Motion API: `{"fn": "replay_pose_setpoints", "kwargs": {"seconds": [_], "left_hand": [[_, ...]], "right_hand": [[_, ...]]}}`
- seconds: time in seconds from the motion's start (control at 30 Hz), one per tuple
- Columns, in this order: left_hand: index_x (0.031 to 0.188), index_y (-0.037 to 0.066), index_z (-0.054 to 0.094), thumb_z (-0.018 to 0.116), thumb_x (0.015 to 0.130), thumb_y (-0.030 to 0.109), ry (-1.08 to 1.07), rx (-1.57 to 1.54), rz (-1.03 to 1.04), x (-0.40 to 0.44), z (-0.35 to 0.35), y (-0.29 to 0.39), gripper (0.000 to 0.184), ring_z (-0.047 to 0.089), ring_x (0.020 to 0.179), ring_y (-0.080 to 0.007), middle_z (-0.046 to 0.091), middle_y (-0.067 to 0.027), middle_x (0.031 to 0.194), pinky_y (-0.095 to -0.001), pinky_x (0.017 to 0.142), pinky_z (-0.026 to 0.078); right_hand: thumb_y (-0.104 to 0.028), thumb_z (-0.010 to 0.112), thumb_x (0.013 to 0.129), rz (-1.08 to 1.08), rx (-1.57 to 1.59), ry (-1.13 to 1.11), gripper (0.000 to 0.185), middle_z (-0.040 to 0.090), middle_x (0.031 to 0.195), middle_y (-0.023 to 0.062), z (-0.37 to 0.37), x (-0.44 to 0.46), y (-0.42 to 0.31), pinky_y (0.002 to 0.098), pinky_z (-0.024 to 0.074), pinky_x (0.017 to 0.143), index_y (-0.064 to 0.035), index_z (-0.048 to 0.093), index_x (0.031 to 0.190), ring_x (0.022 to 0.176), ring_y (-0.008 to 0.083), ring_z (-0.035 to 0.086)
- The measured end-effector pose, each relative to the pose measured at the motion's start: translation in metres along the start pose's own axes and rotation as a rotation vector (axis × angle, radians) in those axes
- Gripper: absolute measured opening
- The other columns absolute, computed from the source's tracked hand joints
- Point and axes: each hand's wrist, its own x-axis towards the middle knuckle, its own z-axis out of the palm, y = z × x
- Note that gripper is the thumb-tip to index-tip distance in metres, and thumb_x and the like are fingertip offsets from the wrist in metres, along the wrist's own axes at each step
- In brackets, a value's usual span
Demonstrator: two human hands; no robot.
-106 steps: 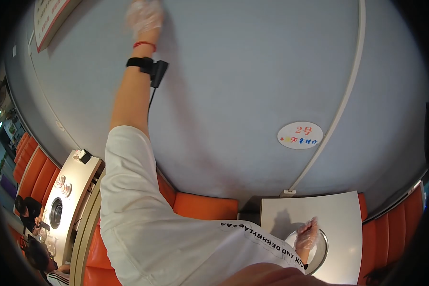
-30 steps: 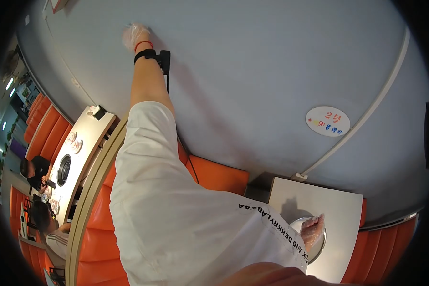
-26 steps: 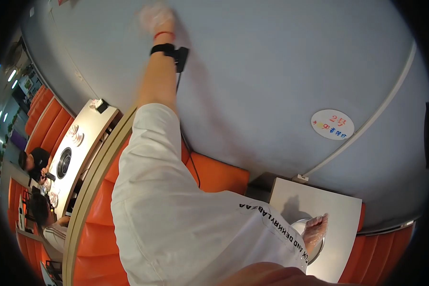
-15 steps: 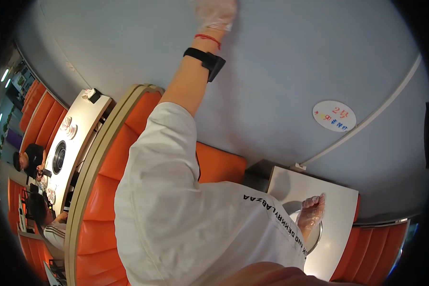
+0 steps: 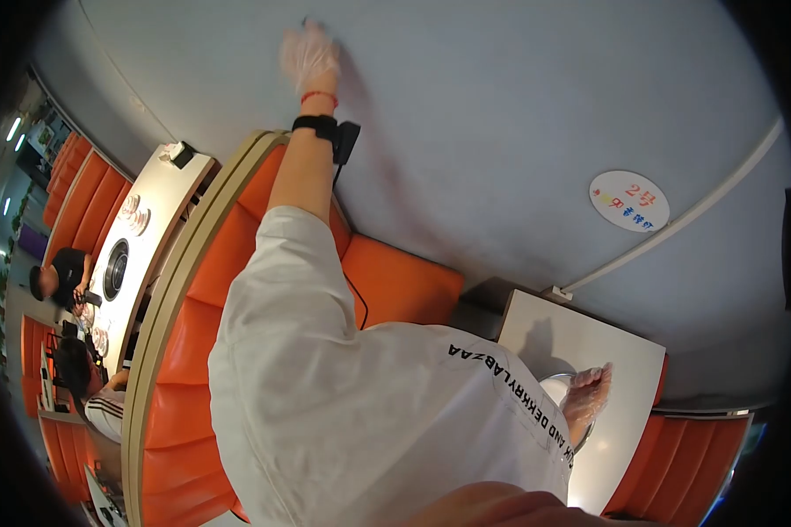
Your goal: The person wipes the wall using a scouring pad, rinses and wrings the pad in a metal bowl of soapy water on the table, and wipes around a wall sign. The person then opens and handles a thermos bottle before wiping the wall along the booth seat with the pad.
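High against the grey wall (image 5: 475,114) is my left hand (image 5: 310,57), in a clear plastic glove, with the arm stretched out. Its fingers are drawn together around a small dark thing at their tips, too small to name. A red cord and a black strap with a device (image 5: 330,136) circle that wrist. My right hand (image 5: 586,395), also gloved, has curled fingers in front of a round metal bowl (image 5: 555,385) at the white table (image 5: 628,351). What it holds, if anything, is hidden. My white sleeve (image 5: 281,290) covers the upper arm.
An oval sign (image 5: 629,201) and a cable duct (image 5: 721,189) are on the wall. Orange seats (image 5: 400,281) flank the table. Beyond the booth divider (image 5: 171,290), two people sit by another table (image 5: 154,193) with a round black burner (image 5: 116,270) and stacked dishes.
The view has shifted, with more of the booth divider showing. My left hand has moved across the wall, lately back leftward and lower in view. My right hand stays by the bowl, its fingers now more curled.
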Motion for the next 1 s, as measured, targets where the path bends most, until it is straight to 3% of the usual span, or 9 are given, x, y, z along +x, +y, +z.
{"fn": "replay_pose_setpoints", "kwargs": {"seconds": [0.17, 0.27, 0.47, 0.6, 0.67, 0.73, 0.83, 0.9, 1.0], "left_hand": [[0.093, -0.001, 0.066, 0.058, 0.092, 0.034, 0.34, 0.048, 0.157, 0.021, 0.002, 0.033, 0.036, 0.068, 0.084, -0.0396, 0.068, -0.0248, 0.089, -0.0464, 0.073, 0.054], [0.097, 0.002, 0.068, 0.062, 0.089, 0.029, 0.142, 0.452, 0.13, 0.039, 0.021, -0.048, 0.028, 0.068, 0.086, -0.0401, 0.069, -0.0238, 0.091, -0.0467, 0.076, 0.055], [0.109, 0.006, 0.068, 0.043, 0.098, 0.036, -0.146, 0.236, -0.599, 0.008, 0.048, -0.175, 0.041, 0.066, 0.1, -0.0348, 0.069, -0.0198, 0.108, -0.0462, 0.085, 0.052], [0.107, 0.001, 0.067, 0.046, 0.096, 0.032, -0.096, 0.462, 0.047, 0.037, 0.032, -0.156, 0.039, 0.065, 0.102, -0.0401, 0.067, -0.0225, 0.116, -0.0475, 0.089, 0.051], [0.105, 0.0, 0.067, 0.049, 0.094, 0.03, 0.429, 0.516, 0.716, 0.111, 0.073, -0.188, 0.036, 0.066, 0.098, -0.0405, 0.068, -0.0229, 0.112, -0.0468, 0.083, 0.053], [0.104, 0.008, 0.067, 0.055, 0.091, 0.028, 0.142, 0.593, 0.564, 0.101, -0.01, -0.041, 0.027, 0.067, 0.099, -0.0367, 0.07, -0.021, 0.1, -0.0475, 0.079, 0.052], [0.105, 0.005, 0.063, 0.056, 0.093, 0.023, 0.258, 0.307, 0.444, 0.087, -0.01, 0.047, 0.022, 0.06, 0.094, -0.0362, 0.065, -0.0176, 0.098, -0.0531, 0.084, 0.044], [0.108, 0.006, 0.063, 0.057, 0.093, 0.025, 0.177, 0.008, 0.139, 0.07, -0.022, 0.061, 0.025, 0.061, 0.102, -0.0352, 0.066, -0.019, 0.106, -0.052, 0.091, 0.044], [0.145, 0.006, 0.043, 0.061, 0.094, 0.035, 0.313, 0.564, 0.299, 0.072, 0.028, -0.042, 0.061, 0.042, 0.137, -0.034, 0.046, -0.0228, 0.147, -0.0396, 0.113, 0.034]], "right_hand": [[-0.035, 0.056, 0.102, 0.042, 0.008, -0.039, 0.034, 0.05, 0.062, -0.0033, 0.022, 0.007, 0.012, 0.0265, 0.0371, 0.052, -0.0161, 0.052, 0.074, 0.053, 0.0109, 0.044], [-0.032, 0.062, 0.099, 0.097, 0.079, 0.038, 0.032, 0.052, 0.061, -0.0036, 0.034, 0.013, 0.031, 0.0239, 0.0355, 0.049, -0.0154, 0.053, 0.073, 0.051, 0.0093, 0.043], [-0.032, 0.061, 0.099, 0.127, 0.014, -0.004, 0.033, 0.05, 0.061, -0.0032, 0.032, 0.02, 0.037, 0.0241, 0.0343, 0.048, -0.0157, 0.051, 0.073, 0.05, 0.0097, 0.041], [-0.032, 0.061, 0.1, 0.037, 0.04, -0.02, 0.031, 0.05, 0.061, -0.0028, 0.044, 0.019, 0.019, 0.0242, 0.0339, 0.048, -0.0152, 0.052, 0.075, 0.05, 0.0096, 0.04], [-0.032, 0.062, 0.1, 0.034, 0.048, -0.039, 0.03, 0.051, 0.062, -0.0024, 0.047, 0.019, 0.017, 0.0243, 0.0346, 0.047, -0.0149, 0.052, 0.076, 0.05, 0.0096, 0.041], [-0.031, 0.062, 0.099, 0.068, 0.047, -0.035, 0.029, 0.053, 0.062, -0.0021, 0.041, 0.022, 0.025, 0.0246, 0.0356, 0.047, -0.0148, 0.053, 0.077, 0.05, 0.0099, 0.043], [-0.03, 0.062, 0.099, 0.108, 0.036, -0.047, 0.028, 0.055, 0.063, -0.0016, 0.04, 0.03, 0.041, 0.0253, 0.0368, 0.047, -0.0147, 0.054, 0.077, 0.05, 0.0105, 0.044], [-0.03, 0.063, 0.099, 0.11, 0.044, -0.025, 0.027, 0.055, 0.064, -0.0014, 0.065, 0.02, 0.042, 0.0259, 0.0372, 0.047, -0.0147, 0.054, 0.078, 0.05, 0.0113, 0.045], [-0.029, 0.063, 0.099, 0.089, 0.005, -0.013, 0.027, 0.054, 0.063, -0.0016, 0.086, 0.012, 0.044, 0.0259, 0.0362, 0.047, -0.0147, 0.053, 0.078, 0.05, 0.0112, 0.045]]}}
